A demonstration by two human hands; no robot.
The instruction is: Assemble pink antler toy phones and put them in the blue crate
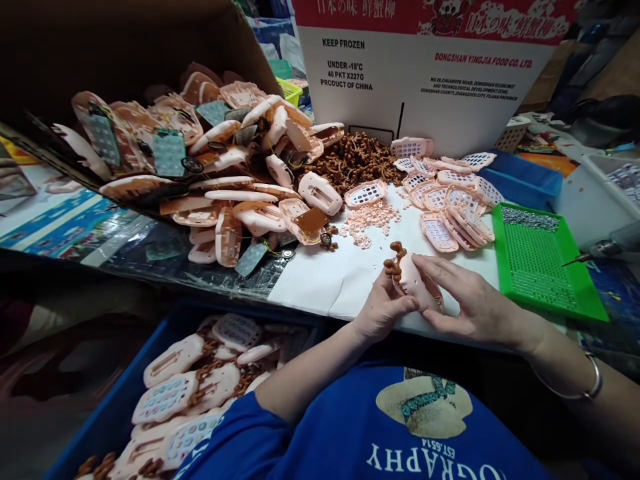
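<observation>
Both my hands hold one pink plastic toy phone shell (416, 285) at the table's front edge. A brown coiled cord (395, 261) sticks out of its upper left end. My left hand (383, 310) grips the shell from the left, thumb pressed on its side. My right hand (463, 300) covers it from the right, fingers curled over the top. A pile of brown cords (356, 159) lies at the back of the table. Small pink buttons (371, 219) are heaped just beyond my hands.
Pink shells with circuit boards spill from a tipped cardboard box (125, 60) at left. Pink keypad fronts (445, 200) are stacked right of centre. A green tray of screws (543, 260) and an electric screwdriver (607, 248) sit at right. A blue bin (145, 373) below holds assembled phones.
</observation>
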